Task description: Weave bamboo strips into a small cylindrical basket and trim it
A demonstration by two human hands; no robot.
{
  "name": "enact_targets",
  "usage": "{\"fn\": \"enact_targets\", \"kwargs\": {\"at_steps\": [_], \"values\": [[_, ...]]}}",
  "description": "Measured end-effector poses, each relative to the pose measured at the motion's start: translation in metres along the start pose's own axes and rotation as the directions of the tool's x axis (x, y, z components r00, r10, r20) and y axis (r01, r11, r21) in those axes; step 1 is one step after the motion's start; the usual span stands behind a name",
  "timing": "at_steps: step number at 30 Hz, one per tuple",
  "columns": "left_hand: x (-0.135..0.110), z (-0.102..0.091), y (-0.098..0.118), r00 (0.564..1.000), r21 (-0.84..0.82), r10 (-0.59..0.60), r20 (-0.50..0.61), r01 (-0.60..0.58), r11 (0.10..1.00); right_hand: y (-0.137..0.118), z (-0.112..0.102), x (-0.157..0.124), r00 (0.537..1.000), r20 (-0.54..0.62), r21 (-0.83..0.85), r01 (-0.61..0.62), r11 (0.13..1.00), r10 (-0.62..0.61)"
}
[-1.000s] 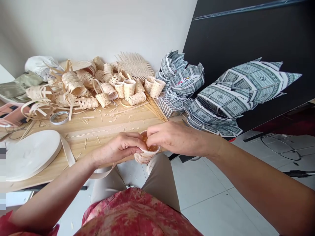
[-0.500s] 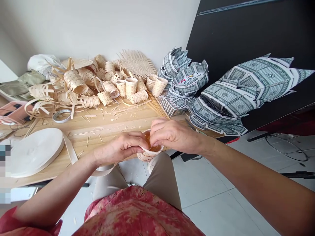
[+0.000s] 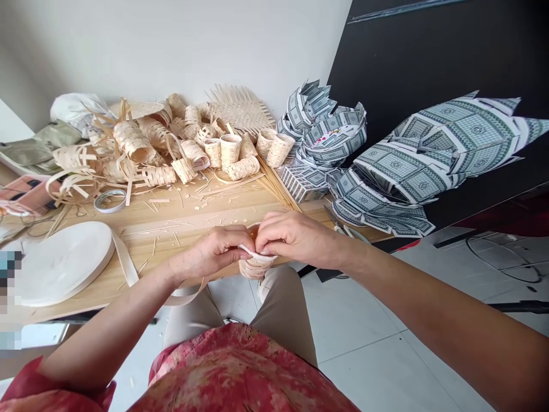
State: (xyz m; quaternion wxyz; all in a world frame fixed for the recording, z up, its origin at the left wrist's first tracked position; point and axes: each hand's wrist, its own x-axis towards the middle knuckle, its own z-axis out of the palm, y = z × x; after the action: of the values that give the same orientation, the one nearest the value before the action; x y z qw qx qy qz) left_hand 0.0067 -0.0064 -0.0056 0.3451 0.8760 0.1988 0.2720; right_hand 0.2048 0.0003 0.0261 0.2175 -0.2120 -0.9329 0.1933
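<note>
A small woven basket point(image 3: 256, 268) stands upright between my hands at the table's front edge, with a pale strip along its rim and an orange-brown inside. On the left of the rim, my left hand point(image 3: 221, 247) is closed, thumb outside and fingers pinching the edge. My right hand point(image 3: 285, 236) is closed too, its fingertips pinching the rim close beside the left ones. Fingers hide part of the opening. A flat pale ribbon point(image 3: 124, 260) runs from a large roll point(image 3: 71, 260) on the left and passes under my left forearm.
Several woven baskets point(image 3: 132, 143) and a woven mat point(image 3: 244, 111) fill the table's back. Folded playing-card pieces point(image 3: 407, 166) stand at right. A tape roll point(image 3: 110, 200), thin sticks point(image 3: 278, 186), scissors point(image 3: 338, 223) and scraps lie on the wooden table point(image 3: 201, 220).
My right hand has come out of the basket's inside and moved left to the rim, beside my left fingers. The basket has tilted or shifted slightly.
</note>
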Motion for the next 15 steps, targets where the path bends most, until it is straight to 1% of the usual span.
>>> {"fn": "enact_targets", "kwargs": {"at_steps": [4, 8, 10, 11, 13, 15], "values": [[0.000, -0.004, 0.005, 0.999, 0.001, 0.004, 0.033, -0.004, 1.000, 0.002, -0.006, 0.003, 0.998, 0.065, -0.028, 0.003, 1.000, -0.001], [0.000, -0.002, 0.007, 1.000, 0.011, -0.001, 0.013, 0.001, 1.000, 0.005, -0.003, 0.008, 0.991, 0.079, -0.021, 0.108, 0.994, -0.106], [-0.001, -0.001, 0.007, 0.999, 0.038, -0.002, -0.035, 0.004, 0.999, 0.004, -0.005, 0.010, 0.986, 0.076, -0.060, 0.152, 0.987, -0.147], [-0.002, -0.001, 0.007, 0.997, 0.055, -0.007, -0.077, 0.011, 0.998, 0.003, -0.006, 0.010, 0.987, 0.043, -0.115, 0.158, 0.981, -0.154], [-0.005, -0.001, 0.008, 0.982, 0.082, -0.030, -0.184, 0.046, 0.996, -0.001, -0.009, 0.008, 0.982, -0.092, -0.261, 0.137, 0.956, -0.165], [-0.006, -0.002, 0.010, 0.957, 0.081, -0.081, -0.277, 0.108, 0.991, -0.007, -0.008, 0.005, 0.951, -0.236, -0.385, 0.098, 0.918, -0.201]]}}
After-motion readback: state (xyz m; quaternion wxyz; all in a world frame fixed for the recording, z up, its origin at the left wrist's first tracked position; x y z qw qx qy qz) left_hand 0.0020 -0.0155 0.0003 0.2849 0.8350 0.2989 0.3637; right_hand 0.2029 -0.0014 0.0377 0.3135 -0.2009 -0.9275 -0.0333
